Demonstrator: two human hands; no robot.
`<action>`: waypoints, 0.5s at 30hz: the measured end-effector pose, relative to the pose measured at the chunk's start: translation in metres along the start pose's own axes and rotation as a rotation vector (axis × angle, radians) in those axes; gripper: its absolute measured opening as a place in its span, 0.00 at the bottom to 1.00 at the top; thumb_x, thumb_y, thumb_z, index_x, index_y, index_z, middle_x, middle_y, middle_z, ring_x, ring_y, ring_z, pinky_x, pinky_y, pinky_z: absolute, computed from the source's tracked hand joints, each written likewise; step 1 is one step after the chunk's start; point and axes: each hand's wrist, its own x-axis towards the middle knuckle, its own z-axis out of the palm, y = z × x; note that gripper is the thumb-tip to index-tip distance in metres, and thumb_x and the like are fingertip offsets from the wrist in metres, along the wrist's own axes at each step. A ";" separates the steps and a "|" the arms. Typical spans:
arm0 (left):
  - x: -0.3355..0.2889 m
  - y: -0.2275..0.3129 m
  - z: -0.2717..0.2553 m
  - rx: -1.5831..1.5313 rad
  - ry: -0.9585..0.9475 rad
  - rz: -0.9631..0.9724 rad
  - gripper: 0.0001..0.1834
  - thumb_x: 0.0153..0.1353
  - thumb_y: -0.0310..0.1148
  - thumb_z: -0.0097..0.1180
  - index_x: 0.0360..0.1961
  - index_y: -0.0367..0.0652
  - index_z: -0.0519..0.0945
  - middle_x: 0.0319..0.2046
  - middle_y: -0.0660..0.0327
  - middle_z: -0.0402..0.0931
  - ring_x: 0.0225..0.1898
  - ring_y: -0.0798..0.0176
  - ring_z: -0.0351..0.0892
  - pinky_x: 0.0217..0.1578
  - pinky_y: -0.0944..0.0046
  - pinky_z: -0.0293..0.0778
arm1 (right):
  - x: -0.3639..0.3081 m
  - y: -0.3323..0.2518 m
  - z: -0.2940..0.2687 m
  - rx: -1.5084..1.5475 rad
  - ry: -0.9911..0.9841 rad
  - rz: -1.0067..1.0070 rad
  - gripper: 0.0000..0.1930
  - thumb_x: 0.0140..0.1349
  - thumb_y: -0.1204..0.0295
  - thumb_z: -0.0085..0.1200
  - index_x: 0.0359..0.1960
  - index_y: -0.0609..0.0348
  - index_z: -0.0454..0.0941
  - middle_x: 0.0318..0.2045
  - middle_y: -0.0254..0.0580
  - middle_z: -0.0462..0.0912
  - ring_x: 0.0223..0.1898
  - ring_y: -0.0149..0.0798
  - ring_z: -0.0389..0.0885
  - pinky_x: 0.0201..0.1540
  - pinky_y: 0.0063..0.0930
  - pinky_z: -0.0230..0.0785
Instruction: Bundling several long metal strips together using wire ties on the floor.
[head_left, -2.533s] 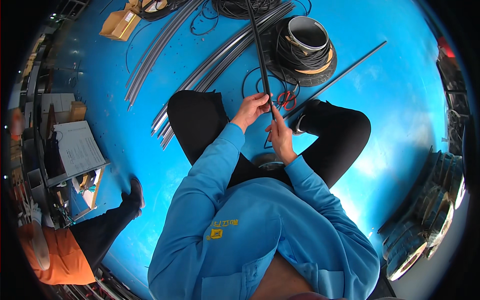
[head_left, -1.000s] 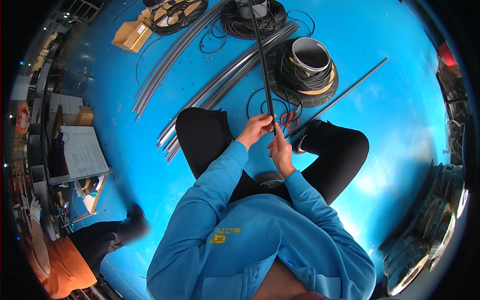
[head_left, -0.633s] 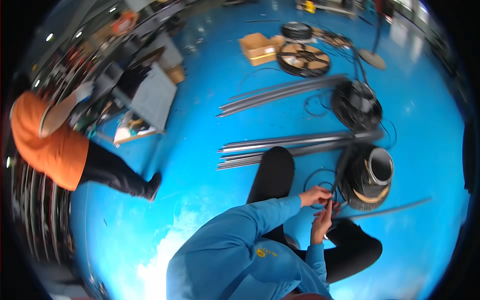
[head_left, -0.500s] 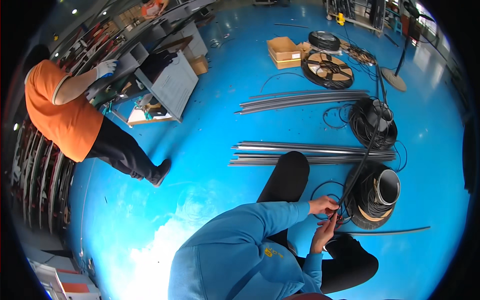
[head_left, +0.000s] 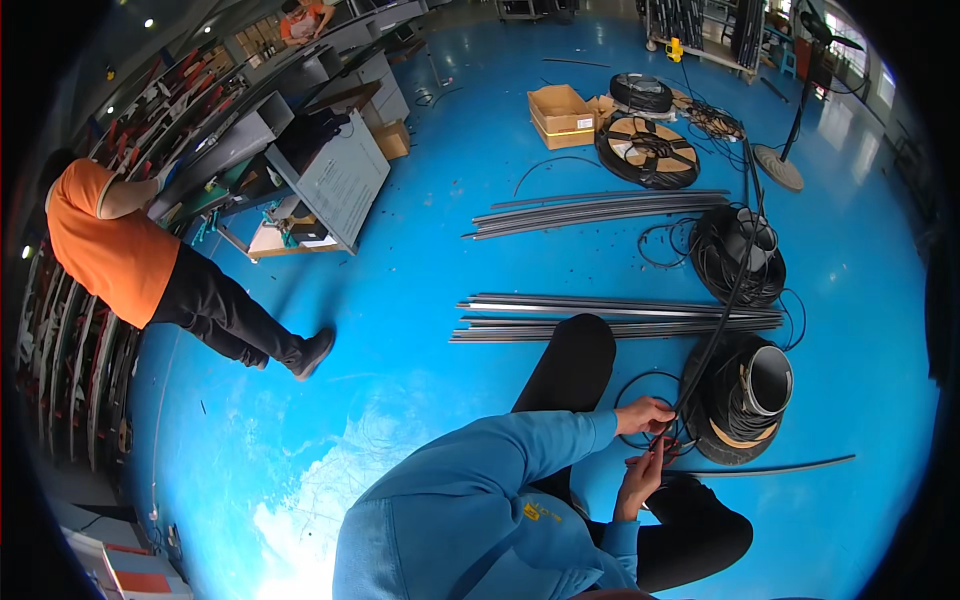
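Note:
My left hand (head_left: 647,414) is closed around a long black strip (head_left: 714,345) near its lower end. Just below, my right hand (head_left: 640,482) pinches with raised fingers at the same end; the fingertips partly hide what they grip. From my hands the strip slants up and away to the right, past the reels. A small red item (head_left: 673,446) shows beside my fingers, too little of it to name. The nearest reel (head_left: 728,400), wound with black cord and with a grey tube core (head_left: 770,380), stands right of my hands. A loop of thin black cord (head_left: 628,388) lies beside my left hand.
Two bundles of grey bars (head_left: 610,330) (head_left: 600,211) lie beyond my knee, and a single bar (head_left: 770,470) lies at right. Farther off are more reels (head_left: 648,152), a cardboard box (head_left: 563,115) and a fan stand (head_left: 780,168). A person in orange (head_left: 120,240) stands by a workbench at left.
My hands stay together at the strip's end, the right one slightly lower and farther left. The view has shifted a little. The person in orange has drawn the gloved hand closer in.

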 end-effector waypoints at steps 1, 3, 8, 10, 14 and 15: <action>-0.001 0.002 0.001 -0.001 -0.004 -0.005 0.04 0.57 0.29 0.54 0.31 0.40 0.77 0.21 0.63 0.73 0.19 0.72 0.68 0.23 0.74 0.66 | -0.005 -0.005 0.000 0.044 0.019 0.029 0.21 0.64 0.77 0.37 0.60 0.58 0.60 0.22 0.39 0.76 0.18 0.26 0.69 0.21 0.18 0.61; -0.002 0.004 0.003 -0.002 -0.008 -0.011 0.04 0.57 0.29 0.54 0.31 0.40 0.77 0.21 0.63 0.73 0.19 0.72 0.68 0.23 0.75 0.66 | -0.011 -0.010 0.000 0.134 0.054 0.085 0.21 0.64 0.77 0.38 0.60 0.58 0.61 0.22 0.38 0.75 0.18 0.25 0.68 0.19 0.16 0.60; -0.008 -0.002 0.012 0.056 0.017 -0.078 0.04 0.57 0.29 0.53 0.30 0.40 0.77 0.20 0.63 0.72 0.19 0.73 0.67 0.23 0.76 0.65 | 0.004 0.016 -0.011 0.051 0.047 0.051 0.20 0.64 0.76 0.38 0.58 0.59 0.63 0.20 0.36 0.75 0.16 0.23 0.66 0.16 0.15 0.59; -0.009 -0.003 0.009 0.072 0.014 -0.080 0.04 0.57 0.29 0.54 0.31 0.39 0.77 0.22 0.63 0.73 0.20 0.73 0.68 0.24 0.75 0.66 | 0.007 0.012 -0.008 0.050 0.062 0.036 0.19 0.64 0.76 0.38 0.58 0.59 0.63 0.20 0.36 0.75 0.16 0.23 0.66 0.16 0.15 0.58; -0.008 -0.004 0.006 0.124 -0.019 -0.101 0.06 0.56 0.30 0.55 0.33 0.39 0.77 0.25 0.63 0.74 0.25 0.72 0.71 0.29 0.75 0.69 | 0.013 0.005 -0.004 0.039 0.135 -0.007 0.18 0.64 0.75 0.39 0.56 0.58 0.66 0.21 0.37 0.74 0.17 0.23 0.66 0.16 0.14 0.57; -0.008 -0.003 0.008 0.119 0.001 -0.094 0.05 0.56 0.29 0.55 0.32 0.39 0.77 0.24 0.63 0.74 0.23 0.72 0.70 0.27 0.75 0.68 | 0.015 0.004 -0.006 0.027 0.113 0.015 0.18 0.64 0.75 0.39 0.57 0.58 0.66 0.21 0.37 0.74 0.17 0.23 0.66 0.16 0.14 0.57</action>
